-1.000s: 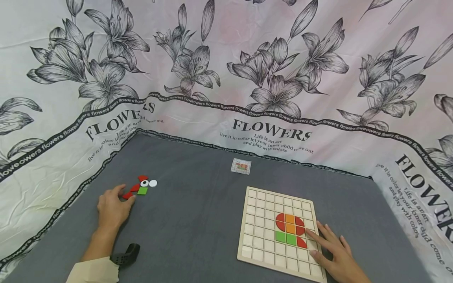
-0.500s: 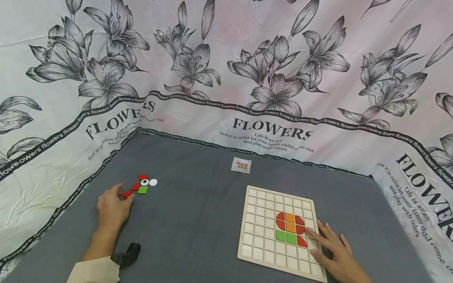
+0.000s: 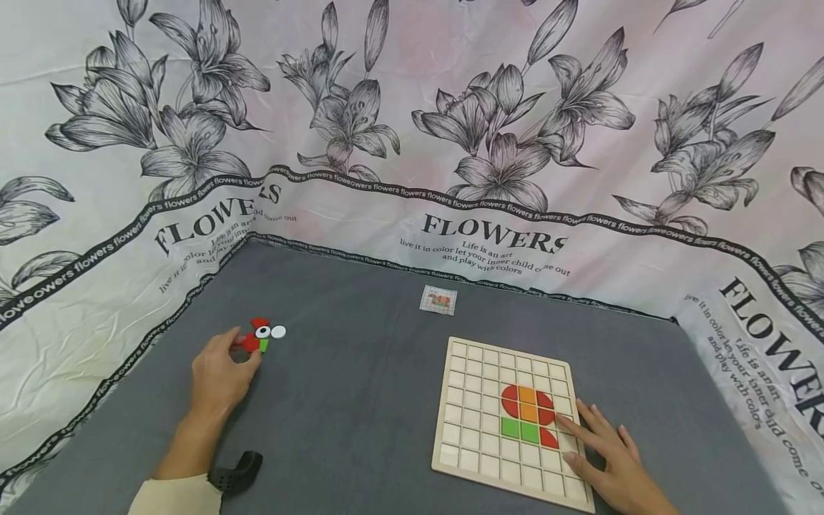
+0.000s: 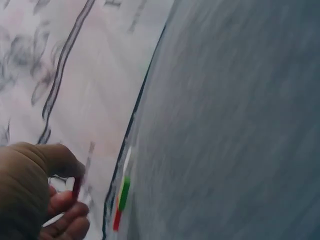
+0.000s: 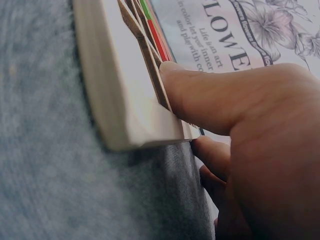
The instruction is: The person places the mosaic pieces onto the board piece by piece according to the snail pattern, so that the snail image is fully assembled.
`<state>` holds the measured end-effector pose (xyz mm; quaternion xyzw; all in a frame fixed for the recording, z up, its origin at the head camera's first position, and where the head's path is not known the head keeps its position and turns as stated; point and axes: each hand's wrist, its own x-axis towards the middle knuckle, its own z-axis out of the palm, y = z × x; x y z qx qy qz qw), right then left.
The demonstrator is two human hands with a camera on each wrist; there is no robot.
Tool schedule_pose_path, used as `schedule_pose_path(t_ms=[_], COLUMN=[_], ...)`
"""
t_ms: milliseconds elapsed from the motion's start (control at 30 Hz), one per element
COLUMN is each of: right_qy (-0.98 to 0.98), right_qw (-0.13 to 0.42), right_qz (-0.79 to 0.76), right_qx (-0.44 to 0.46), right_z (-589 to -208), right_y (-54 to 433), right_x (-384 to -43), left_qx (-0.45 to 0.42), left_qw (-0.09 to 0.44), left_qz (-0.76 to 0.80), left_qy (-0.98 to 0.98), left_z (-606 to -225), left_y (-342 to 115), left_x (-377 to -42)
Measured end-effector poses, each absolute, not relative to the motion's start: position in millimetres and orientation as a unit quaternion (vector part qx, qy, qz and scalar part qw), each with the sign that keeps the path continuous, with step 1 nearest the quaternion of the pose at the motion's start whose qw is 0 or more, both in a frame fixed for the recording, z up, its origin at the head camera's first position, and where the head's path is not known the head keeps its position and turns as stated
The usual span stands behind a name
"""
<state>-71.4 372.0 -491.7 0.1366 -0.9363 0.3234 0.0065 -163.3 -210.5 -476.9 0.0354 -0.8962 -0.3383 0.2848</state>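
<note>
My left hand [image 3: 222, 372] pinches a red piece [image 4: 77, 186] between thumb and finger. Just beyond it in the head view lie a green square [image 3: 264, 345], another red piece [image 3: 260, 322], a white disc with a black ring [image 3: 262, 332] and a plain white disc [image 3: 278, 332]. At the right, a wooden grid board [image 3: 473, 458] holds orange squares [image 3: 528, 404], green squares [image 3: 520, 430] and red curved pieces [image 3: 510, 402]. My right hand [image 3: 611, 458] rests at the board's right edge, fingers fairly straight, thumb [image 5: 195, 95] on its top.
A small card [image 3: 439, 300] with a coloured grid picture lies near the back of the grey tabletop [image 3: 347, 372]. Flower-printed cloth [image 3: 360, 214] walls the back and sides. A black band [image 3: 238, 472] is at my left wrist.
My left hand has lifted the nearest red piece and moved slightly right and away, now partly covering the green square. My right hand stays on the board.
</note>
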Motion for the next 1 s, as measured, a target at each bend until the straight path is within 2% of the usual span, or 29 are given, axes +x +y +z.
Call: schedule_pose_path(t_ms=[133,233,567,1000], right_qy=[-0.938,-0.938,-0.938,-0.936], right_qw=[0.006,0.008,0.005,0.007], right_qz=[0.32,0.319,0.319,0.325], right_qx=[0.132,0.134,0.131,0.134], right_z=[-491,-492,-492,-491], right_y=[373,373,374,373], right_x=[-71,-71,-71,-70], left_qx=[-0.028,-0.066,-0.144,-0.22], left_qw=[0.334,0.347,0.328,0.27], left_qz=[-0.342,-0.344,-0.383,-0.435], left_qy=[-0.878,-0.87,-0.852,-0.83], left_z=[-474,-471,-461,-469], left_y=[-191,-175,-114,-32], left_x=[-163,-161,-157,-145])
